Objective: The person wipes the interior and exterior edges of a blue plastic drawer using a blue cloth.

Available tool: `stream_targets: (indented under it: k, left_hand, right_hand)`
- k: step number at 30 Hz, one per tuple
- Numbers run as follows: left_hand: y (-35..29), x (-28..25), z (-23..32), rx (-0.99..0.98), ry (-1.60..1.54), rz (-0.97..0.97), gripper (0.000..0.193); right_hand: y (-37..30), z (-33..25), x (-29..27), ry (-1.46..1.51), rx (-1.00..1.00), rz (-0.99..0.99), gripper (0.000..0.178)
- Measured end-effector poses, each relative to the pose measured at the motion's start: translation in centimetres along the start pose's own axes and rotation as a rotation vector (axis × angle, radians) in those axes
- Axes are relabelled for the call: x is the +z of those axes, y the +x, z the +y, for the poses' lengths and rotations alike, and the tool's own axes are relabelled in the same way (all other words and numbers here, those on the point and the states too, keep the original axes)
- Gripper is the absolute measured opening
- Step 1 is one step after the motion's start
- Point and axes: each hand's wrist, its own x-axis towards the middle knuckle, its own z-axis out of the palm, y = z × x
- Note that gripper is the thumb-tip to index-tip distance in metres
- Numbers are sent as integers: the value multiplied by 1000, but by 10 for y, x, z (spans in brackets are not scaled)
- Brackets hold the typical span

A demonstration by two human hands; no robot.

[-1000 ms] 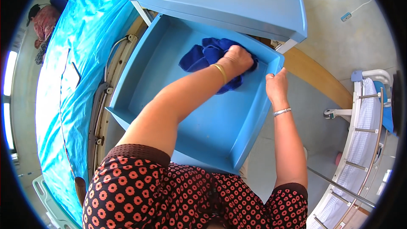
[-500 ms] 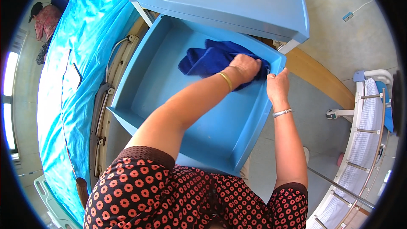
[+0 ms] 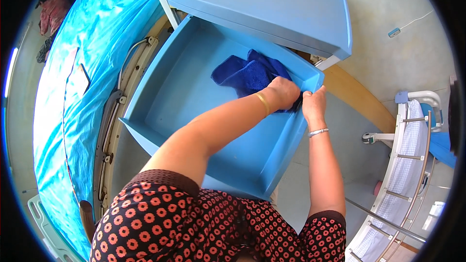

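Observation:
A light blue drawer [image 3: 194, 92] is pulled out in front of me. Inside, near its far right corner, lies a crumpled dark blue cloth [image 3: 247, 75]. My left hand [image 3: 284, 92], with a gold bangle at the wrist, is closed on the cloth and presses it by the drawer's right wall. My right hand [image 3: 314, 104], a silver bangle below it, grips the rim of that right wall close to the corner. The two hands are almost touching. Part of the cloth is hidden under my left hand.
Over the drawer stands the blue cabinet top [image 3: 257, 5]. Along the left runs a bed under a shiny blue plastic cover [image 3: 63, 111]. To the right is another bed with metal side rails [image 3: 412, 157]. A small blue corded device [image 3: 394, 32] shows at upper right.
My left hand has shifted slightly down and right along the drawer's right wall with the cloth, whose folds have changed. My right hand keeps its grip on the rim. The view has shifted a little.

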Motion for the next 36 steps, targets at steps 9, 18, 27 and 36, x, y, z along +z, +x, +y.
stream_targets:
  k: [9, 18, 27, 36]
  left_hand:
    - [-19, 20, 2, 71, 151, 120, 27]
    - [29, 11, -22, 22, 199, 223, 28]
    - [-19, -9, -90, -82, 430, 228, 25]
    - [-45, -11, -122, -451, 333, 191, 18]
  right_hand:
    - [1, -2, 2, -27, 7, 2, 36]
    - [0, -8, 0, -45, 46, -47, 38]
    - [3, -2, -3, -28, 59, -65, 35]
    - [1, -6, 0, 8, 68, -56, 34]
